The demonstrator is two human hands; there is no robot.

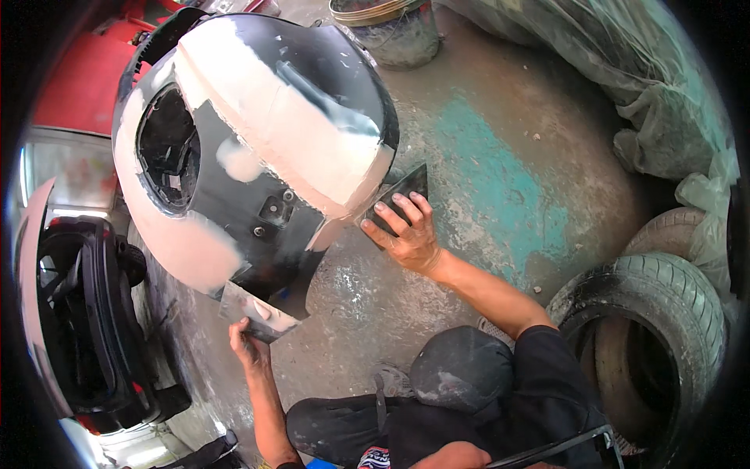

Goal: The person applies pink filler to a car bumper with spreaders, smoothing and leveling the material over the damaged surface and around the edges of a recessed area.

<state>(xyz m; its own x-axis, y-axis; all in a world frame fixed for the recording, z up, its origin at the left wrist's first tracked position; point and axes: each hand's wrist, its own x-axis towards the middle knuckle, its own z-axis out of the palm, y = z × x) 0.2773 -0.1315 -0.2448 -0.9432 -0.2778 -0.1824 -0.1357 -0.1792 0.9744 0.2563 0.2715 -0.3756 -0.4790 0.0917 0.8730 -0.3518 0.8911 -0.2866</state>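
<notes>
Black bumper (258,156) upright on the stained concrete floor (500,164), filling upper left; broad bands of pale filler across its top and lower curve, a small pale patch mid-panel, an oval opening at left, bolts near the lower centre. Stacked tyres (656,313) at right, plastic sheeting (625,70) above them, a bucket (391,31) at top. Right hand (406,234) flat, fingers spread, pressing a dark spreader (402,191) to the bumper's right edge. Left hand (246,340) closed on a metal plate (254,313) carrying a dab of filler, just under the bumper's lower tip.
</notes>
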